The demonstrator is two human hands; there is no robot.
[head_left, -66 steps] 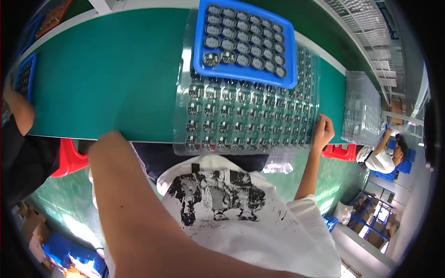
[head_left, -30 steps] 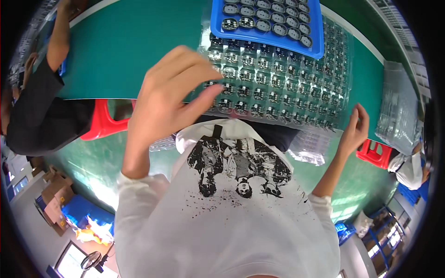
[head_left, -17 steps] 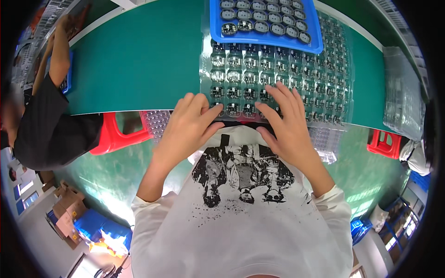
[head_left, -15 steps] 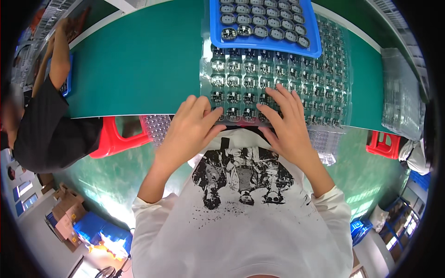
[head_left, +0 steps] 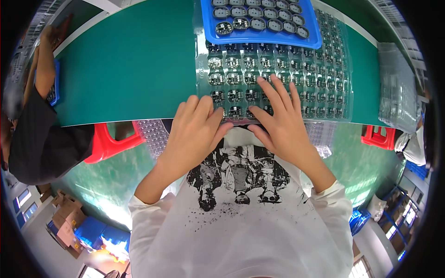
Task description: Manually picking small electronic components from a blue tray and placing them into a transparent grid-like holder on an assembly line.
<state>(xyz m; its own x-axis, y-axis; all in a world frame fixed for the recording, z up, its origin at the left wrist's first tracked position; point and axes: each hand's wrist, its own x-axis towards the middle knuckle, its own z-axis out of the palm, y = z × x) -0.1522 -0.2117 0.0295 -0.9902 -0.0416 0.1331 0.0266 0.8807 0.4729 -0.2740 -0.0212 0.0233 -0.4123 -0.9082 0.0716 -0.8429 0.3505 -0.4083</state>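
One transparent, gridded tray [head_left: 201,76] of silver-black parts [head_left: 235,95], overlapped by one blue tray [head_left: 311,41]; left hand [head_left: 192,132] curled, grip indeterminable, right hand [head_left: 287,127] splayed, unclenched.

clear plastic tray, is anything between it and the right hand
Nothing visible stands between the right hand and the near side of the clear plastic tray; the blue tray sits farther back on it.

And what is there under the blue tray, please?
Under the blue tray lies a clear plastic tray, visible past its left, right and near sides, with small electronic parts in its pockets. Whatever the blue tray directly covers cannot be seen.
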